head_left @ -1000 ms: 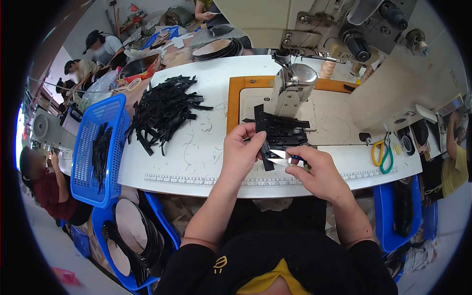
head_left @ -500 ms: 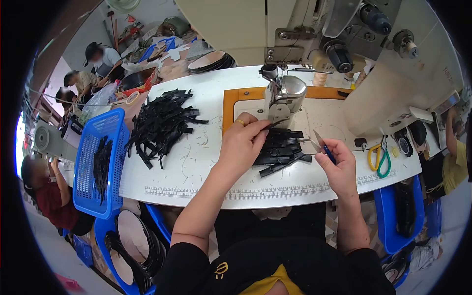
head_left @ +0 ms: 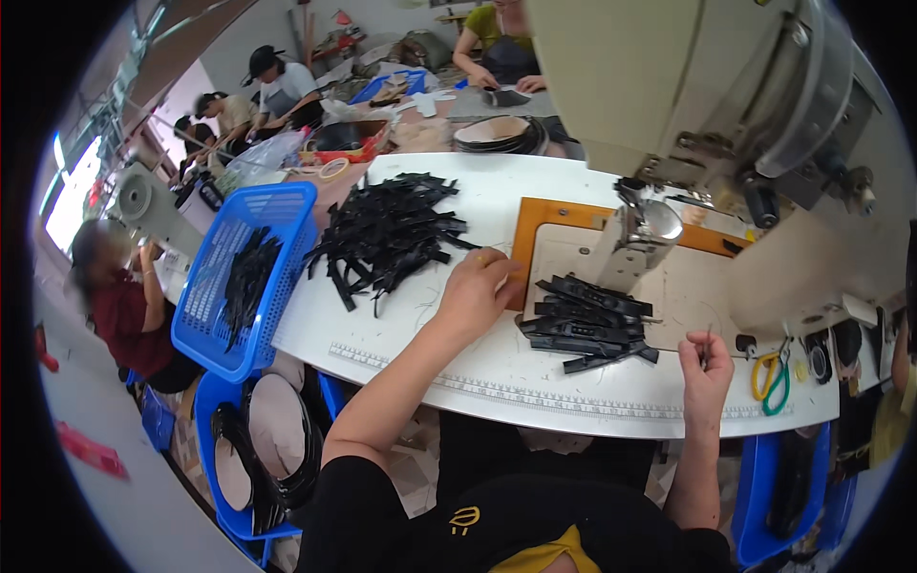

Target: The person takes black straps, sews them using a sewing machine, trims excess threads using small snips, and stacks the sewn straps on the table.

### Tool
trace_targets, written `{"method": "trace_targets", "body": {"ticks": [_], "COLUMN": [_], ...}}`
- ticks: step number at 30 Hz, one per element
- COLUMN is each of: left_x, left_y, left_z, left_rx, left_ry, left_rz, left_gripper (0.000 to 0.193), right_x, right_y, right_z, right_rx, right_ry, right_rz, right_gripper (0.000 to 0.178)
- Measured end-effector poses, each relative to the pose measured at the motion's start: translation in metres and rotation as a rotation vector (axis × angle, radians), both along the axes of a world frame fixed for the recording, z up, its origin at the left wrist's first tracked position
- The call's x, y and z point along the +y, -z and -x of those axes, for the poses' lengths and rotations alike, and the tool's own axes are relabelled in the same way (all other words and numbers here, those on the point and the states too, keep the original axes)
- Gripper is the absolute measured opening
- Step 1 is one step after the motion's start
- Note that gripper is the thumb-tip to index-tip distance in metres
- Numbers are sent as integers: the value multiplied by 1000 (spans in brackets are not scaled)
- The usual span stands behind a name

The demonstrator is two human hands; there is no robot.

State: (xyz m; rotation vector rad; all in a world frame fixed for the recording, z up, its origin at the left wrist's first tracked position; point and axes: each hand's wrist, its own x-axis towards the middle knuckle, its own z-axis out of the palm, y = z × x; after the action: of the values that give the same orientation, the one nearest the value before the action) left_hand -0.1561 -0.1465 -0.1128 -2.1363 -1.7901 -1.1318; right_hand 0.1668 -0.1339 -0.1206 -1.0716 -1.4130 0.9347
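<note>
My left hand point(head_left: 478, 294) is over the white table between two groups of black strips, its fingers loosely bent and apart, with nothing seen in them. The large loose pile of black strips point(head_left: 387, 234) lies at its far left. To its right, a smaller stack of black strips point(head_left: 592, 320) lies in front of the sewing machine's presser foot area point(head_left: 630, 253). My right hand point(head_left: 705, 368) is closed around small thread snips point(head_left: 708, 346), right of that stack; mostly a thin metal part shows.
A blue basket point(head_left: 298, 258) with more strips stands on the left. Yellow-and-green scissors point(head_left: 778, 382) lie at the right, near a ruler strip point(head_left: 478, 387) along the front edge. Blue bins with shoe-like pieces stand below. Several people work beyond the table.
My left hand has left the machine's needle area and moved left, and the dark strip it held is no longer seen in it. My right hand has drawn away from the stack. The view has turned left.
</note>
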Motion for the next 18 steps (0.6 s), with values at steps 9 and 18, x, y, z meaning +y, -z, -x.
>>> {"method": "trace_targets", "body": {"ticks": [9,18], "left_x": [16,24], "left_y": [26,10], "left_z": [144,130], "left_rx": [341,71], "left_ry": [-253,-204], "left_rz": [102,157], "left_gripper": [24,16], "right_x": [-23,-21], "right_y": [8,-17], "right_z": [39,65], "right_rx": [-71,-22], "right_ry": [48,-21], "right_rz": [40,57], "right_gripper": [6,6]}}
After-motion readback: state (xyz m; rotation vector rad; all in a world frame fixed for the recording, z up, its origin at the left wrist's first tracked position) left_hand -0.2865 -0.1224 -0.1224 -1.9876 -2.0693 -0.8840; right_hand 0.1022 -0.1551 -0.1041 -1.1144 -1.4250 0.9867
